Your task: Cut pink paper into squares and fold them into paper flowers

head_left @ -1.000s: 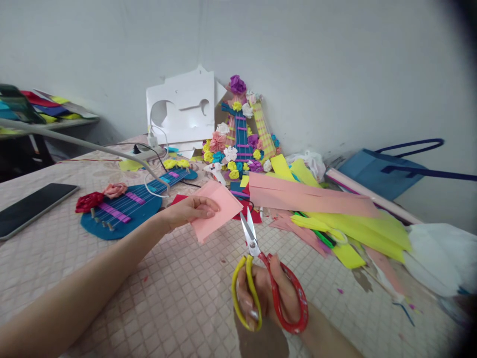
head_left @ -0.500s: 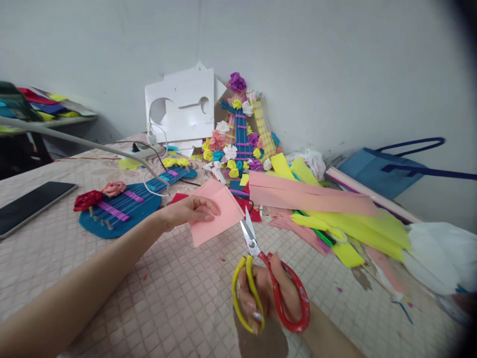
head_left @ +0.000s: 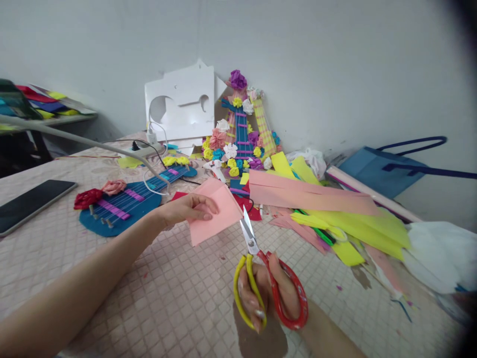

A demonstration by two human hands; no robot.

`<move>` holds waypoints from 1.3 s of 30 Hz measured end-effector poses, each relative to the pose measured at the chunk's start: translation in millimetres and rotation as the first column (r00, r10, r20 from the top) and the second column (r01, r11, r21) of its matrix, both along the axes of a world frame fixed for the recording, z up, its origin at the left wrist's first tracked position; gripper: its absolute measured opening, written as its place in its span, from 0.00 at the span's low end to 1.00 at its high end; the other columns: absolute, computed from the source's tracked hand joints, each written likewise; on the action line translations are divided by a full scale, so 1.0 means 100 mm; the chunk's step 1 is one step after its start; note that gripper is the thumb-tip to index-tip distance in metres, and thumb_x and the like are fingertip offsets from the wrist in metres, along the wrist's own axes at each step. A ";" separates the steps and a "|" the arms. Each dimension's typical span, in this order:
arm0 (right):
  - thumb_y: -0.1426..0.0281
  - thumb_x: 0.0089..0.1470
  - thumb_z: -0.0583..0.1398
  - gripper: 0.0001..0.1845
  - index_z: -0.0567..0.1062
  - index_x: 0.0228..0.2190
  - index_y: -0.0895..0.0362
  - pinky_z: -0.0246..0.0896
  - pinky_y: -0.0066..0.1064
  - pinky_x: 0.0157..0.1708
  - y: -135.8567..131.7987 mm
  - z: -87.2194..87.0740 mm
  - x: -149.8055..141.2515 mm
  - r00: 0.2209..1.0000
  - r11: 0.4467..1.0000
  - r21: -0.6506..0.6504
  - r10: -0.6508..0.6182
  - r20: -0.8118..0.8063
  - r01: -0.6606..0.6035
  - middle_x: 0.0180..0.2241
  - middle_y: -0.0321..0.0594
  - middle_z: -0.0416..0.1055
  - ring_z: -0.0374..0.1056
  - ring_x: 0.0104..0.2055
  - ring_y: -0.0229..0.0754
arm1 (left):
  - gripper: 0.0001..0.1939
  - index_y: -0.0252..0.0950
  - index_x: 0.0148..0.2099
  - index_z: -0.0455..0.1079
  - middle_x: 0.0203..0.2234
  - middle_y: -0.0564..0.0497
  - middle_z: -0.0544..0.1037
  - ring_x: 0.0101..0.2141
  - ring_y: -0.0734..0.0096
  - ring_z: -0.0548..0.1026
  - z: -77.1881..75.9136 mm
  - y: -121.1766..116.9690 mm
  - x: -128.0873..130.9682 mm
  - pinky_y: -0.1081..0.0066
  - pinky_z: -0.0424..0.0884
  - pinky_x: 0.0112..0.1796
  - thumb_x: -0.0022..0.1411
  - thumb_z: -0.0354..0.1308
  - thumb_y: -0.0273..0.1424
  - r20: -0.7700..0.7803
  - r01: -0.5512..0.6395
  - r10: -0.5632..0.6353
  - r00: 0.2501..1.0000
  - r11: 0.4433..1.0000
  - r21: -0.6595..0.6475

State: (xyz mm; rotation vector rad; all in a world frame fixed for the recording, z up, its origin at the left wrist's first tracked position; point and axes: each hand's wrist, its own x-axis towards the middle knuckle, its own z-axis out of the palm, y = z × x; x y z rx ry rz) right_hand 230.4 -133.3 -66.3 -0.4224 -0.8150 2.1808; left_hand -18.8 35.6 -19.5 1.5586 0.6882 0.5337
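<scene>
Now fingers of the left hand pinch pink paper by its left side, centre frame, seemingly leaving the right edge free, while the right hand curls round scissors, blades parted just beside it. Mid-left a blue guitar, mid-right paper strips crowd the surface.

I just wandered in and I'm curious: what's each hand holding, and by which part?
The left hand pinches the pink paper at its left side; the right hand holds the scissors by their red and yellow handles.
</scene>
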 end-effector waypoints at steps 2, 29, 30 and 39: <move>0.35 0.49 0.40 0.43 0.67 0.33 0.62 0.62 0.28 0.16 0.00 -0.02 0.00 1.000 1.000 -0.008 0.010 -0.017 -0.010 0.20 0.35 0.62 0.63 0.19 0.35 | 0.13 0.36 0.39 0.74 0.33 0.51 0.75 0.31 0.76 0.70 0.01 -0.01 0.00 0.80 0.64 0.29 0.50 0.67 0.33 0.008 0.004 -0.004 1.000 1.000 -0.011; 0.36 0.48 0.42 0.38 0.64 0.28 0.59 0.61 0.24 0.13 0.00 0.08 0.00 0.999 1.000 0.003 0.027 0.036 -0.027 0.16 0.30 0.60 0.55 0.13 0.29 | 0.12 0.35 0.37 0.74 0.29 0.53 0.75 0.27 0.80 0.70 0.10 -0.02 -0.02 0.83 0.64 0.27 0.48 0.68 0.30 0.041 -0.010 0.013 0.999 0.997 -0.077; 0.36 0.49 0.42 0.37 0.64 0.28 0.59 0.60 0.24 0.12 0.00 0.08 0.00 0.998 1.000 0.002 0.020 0.052 -0.021 0.16 0.29 0.60 0.54 0.12 0.29 | 0.12 0.34 0.37 0.74 0.29 0.53 0.75 0.27 0.80 0.70 0.10 -0.01 -0.02 0.82 0.64 0.27 0.48 0.68 0.30 0.036 -0.009 0.012 0.999 0.997 -0.073; 0.36 0.50 0.42 0.38 0.64 0.28 0.59 0.61 0.26 0.14 -0.03 0.09 0.00 0.996 0.999 -0.013 0.050 0.072 -0.049 0.16 0.31 0.61 0.57 0.13 0.31 | 0.14 0.35 0.38 0.74 0.30 0.51 0.75 0.28 0.77 0.71 0.09 0.02 -0.06 0.80 0.65 0.27 0.48 0.68 0.33 -0.012 0.018 -0.018 1.000 1.000 -0.004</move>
